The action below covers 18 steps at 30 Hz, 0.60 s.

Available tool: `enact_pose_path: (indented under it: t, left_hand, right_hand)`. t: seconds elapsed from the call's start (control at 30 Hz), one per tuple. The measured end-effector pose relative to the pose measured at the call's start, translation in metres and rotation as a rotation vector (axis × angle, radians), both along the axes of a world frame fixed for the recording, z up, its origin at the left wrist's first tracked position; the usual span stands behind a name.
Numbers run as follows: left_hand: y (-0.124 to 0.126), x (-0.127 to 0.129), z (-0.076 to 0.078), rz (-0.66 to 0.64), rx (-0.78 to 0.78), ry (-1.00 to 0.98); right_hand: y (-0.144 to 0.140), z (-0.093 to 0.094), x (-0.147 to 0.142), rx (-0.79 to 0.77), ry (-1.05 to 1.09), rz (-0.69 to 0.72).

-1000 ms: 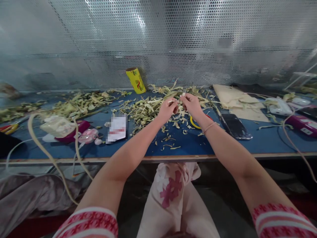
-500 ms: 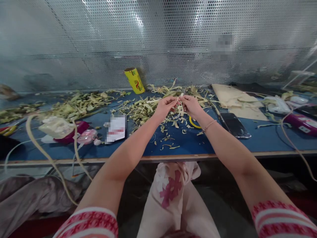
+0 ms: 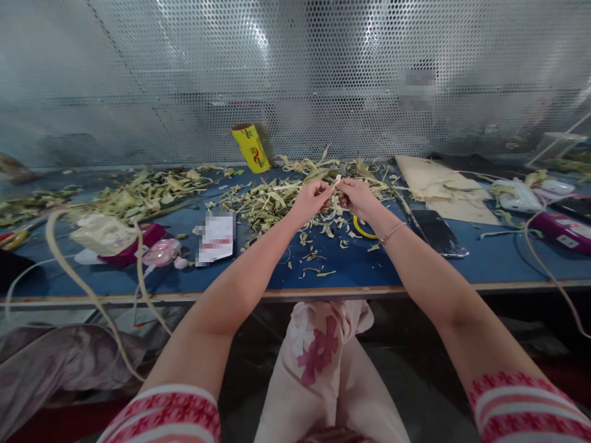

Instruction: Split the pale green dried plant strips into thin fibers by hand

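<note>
Above a heap of dry, pale green plant scraps (image 3: 263, 206), my two hands meet fingertip to fingertip. My left hand (image 3: 314, 198) pinches one end of a small whitish strip (image 3: 337, 180), which looks like a piece of plant. The fingers of my right hand (image 3: 354, 195) are closed on the same strip from the other side. Its exact kind is too small to make out. Under my right wrist lies a yellow ring-shaped handle (image 3: 364, 227), partly hidden. Loose shreds (image 3: 318, 271) are scattered on the blue tabletop in front of the hands.
A yellow tube (image 3: 250, 147) leans at the perforated metal screen (image 3: 295, 74). A phone (image 3: 438, 232) and brown paper (image 3: 443, 184) lie to the right. Leftward are a white packet (image 3: 216, 240), a pink case (image 3: 162, 252), a purple box (image 3: 154, 237) and a hose (image 3: 78, 283).
My hands stay over the heap with small finger movements. The left fingers have curled in more, and the pale strip between the fingertips has shifted slightly.
</note>
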<state>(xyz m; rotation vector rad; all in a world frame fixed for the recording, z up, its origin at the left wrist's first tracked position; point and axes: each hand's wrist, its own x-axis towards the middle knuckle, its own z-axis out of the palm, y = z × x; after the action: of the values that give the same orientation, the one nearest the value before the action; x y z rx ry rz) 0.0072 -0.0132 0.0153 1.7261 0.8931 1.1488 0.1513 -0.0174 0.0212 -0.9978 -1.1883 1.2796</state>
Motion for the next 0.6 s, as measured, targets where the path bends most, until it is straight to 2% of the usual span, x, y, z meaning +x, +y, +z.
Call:
enact_pose_path:
  t: [0.17,0.33,0.6]
  left_hand:
    - [0.005,0.004,-0.001,-0.046,-0.152,-0.123]
    - [0.002,0.005,0.001,-0.063,-0.280,-0.197]
    - [-0.005,0.002,0.003,-0.180,-0.186,-0.106]
  right_hand:
    - [-0.001,0.005,0.002,-0.084,0.057,-0.003]
    - [-0.004,0.007,0.003,-0.106,-0.001,-0.028]
    - [-0.002,0.004,0.002,-0.115,-0.096,-0.049]
